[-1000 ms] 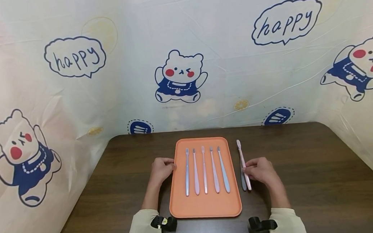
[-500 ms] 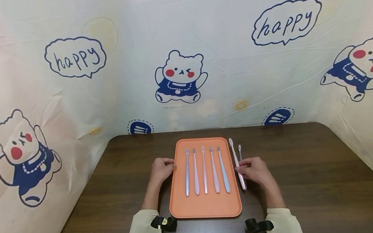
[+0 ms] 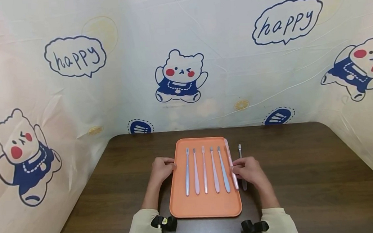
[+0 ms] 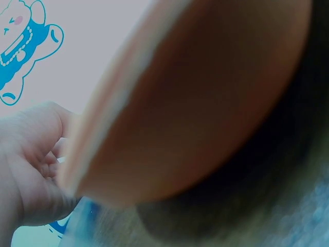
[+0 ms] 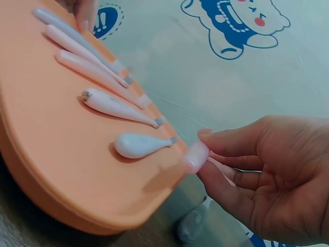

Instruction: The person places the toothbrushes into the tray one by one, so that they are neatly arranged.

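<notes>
An orange tray [image 3: 205,206] lies on the table with several toothbrushes side by side on it, among them a light blue toothbrush [image 3: 224,173] at the right. At the tray's left rim, my left hand [image 3: 161,170] grips the edge between thumb and fingers; the tray's rim partly hides those fingers in the left wrist view. My right hand [image 3: 251,169] pinches a pink toothbrush [image 3: 228,153] by its handle, just above the tray's right rim, bristle end pointing away. Below that hand, in the right wrist view, a grey toothbrush [image 5: 193,224] rests on the table, right of the tray.
The dark wooden table [image 3: 307,166] extends on both sides of the tray. A pale curtain [image 3: 235,73] with bear drawings stands behind and at the sides. Each wrist wears a black camera mount.
My right hand has carried the pink toothbrush leftward, from over the grey toothbrush to the tray's right rim. The grey toothbrush is now more exposed. My left hand has stayed in place.
</notes>
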`<move>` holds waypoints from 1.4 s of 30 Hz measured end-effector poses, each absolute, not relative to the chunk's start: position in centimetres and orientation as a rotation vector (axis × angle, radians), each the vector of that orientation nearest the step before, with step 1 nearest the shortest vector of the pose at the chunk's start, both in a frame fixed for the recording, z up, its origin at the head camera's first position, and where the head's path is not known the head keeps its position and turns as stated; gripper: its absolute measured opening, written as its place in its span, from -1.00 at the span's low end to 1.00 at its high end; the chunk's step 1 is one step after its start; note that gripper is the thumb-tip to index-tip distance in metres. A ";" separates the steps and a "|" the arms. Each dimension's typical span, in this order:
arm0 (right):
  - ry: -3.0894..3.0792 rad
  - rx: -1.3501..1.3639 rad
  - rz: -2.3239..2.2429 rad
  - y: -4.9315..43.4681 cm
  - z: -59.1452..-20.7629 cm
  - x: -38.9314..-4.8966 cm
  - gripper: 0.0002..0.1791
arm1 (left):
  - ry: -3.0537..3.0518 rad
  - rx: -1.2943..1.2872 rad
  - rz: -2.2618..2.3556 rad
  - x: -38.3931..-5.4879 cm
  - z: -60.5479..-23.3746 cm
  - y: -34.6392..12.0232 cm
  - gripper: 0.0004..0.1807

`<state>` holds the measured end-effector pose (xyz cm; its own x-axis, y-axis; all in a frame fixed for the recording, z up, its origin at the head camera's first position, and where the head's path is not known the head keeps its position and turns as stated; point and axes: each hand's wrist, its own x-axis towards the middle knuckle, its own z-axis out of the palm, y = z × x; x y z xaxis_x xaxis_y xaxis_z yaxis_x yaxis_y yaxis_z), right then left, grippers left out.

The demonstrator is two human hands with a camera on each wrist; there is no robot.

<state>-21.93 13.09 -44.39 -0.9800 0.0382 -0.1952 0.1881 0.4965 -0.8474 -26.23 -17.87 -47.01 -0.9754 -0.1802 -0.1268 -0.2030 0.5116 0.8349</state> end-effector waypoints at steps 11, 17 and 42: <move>2.580 0.216 -1.490 12.4 -44.3 -22.0 -0.68 | 2.708 -0.340 1.515 -26.2 -47.1 -17.9 -0.73; 2.591 0.235 -1.477 12.3 -44.4 -22.0 -0.69 | 2.706 -0.333 1.512 -26.2 -47.1 -17.9 -0.72; 2.727 0.324 -1.277 11.5 -44.2 -22.0 -0.80 | 2.698 -0.326 1.515 -26.2 -47.0 -17.9 -0.73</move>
<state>-21.97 11.50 -44.18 -0.9708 0.1446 -0.1912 0.2395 0.6226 -0.7450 -26.19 -17.88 -47.01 -0.9776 -0.1666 -0.1285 -0.1964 0.5041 0.8410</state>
